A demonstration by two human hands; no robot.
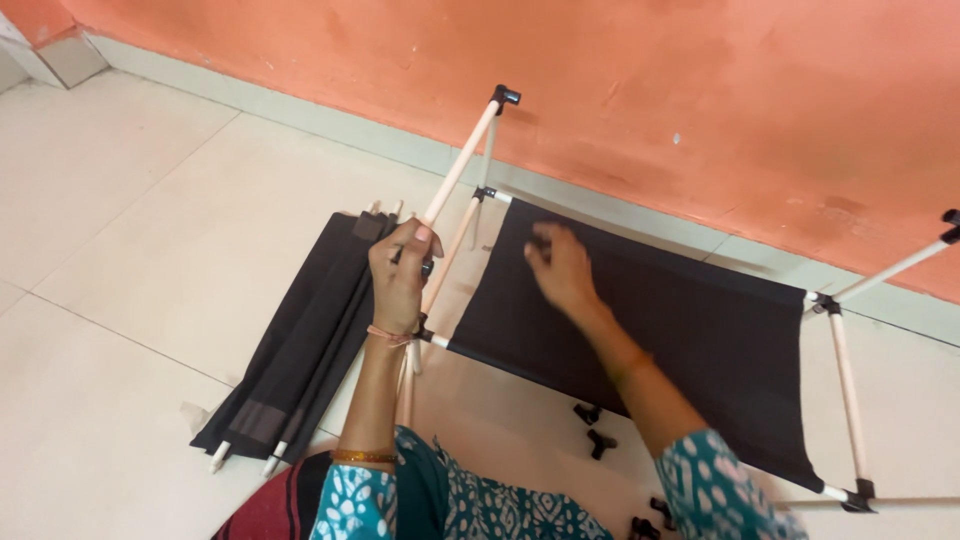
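Item: cream frame rod, part of a half-built rack of pale rods and black plastic connectors, standing on a pale tiled floor against an orange wall.

Position: the rod's long axis runs on a slant from the near left, at the person's fist, up to the far right, ending in a black corner connector close to the wall. A second rod drops from that connector to a lower joint.

Left hand: fist closed around the rod's lower stretch, thumb uppermost. It is the nearer hand to the rod, and the free length lies beyond and above the grip.

Right hand: blurred, fingers spread loosely, palm down over the far left part of the black fabric shelf. Whether it touches the cloth cannot be told; it grips nothing visible.

Fabric shelf: dark, taut, stretched between rods, lying right of the held rod and reaching toward the right-hand frame post.

Other stock: a bundle of folded black fabric panels with rod ends showing, flat on the floor left of the left hand. Loose black connectors lie on the floor near the person, between the two forearms.
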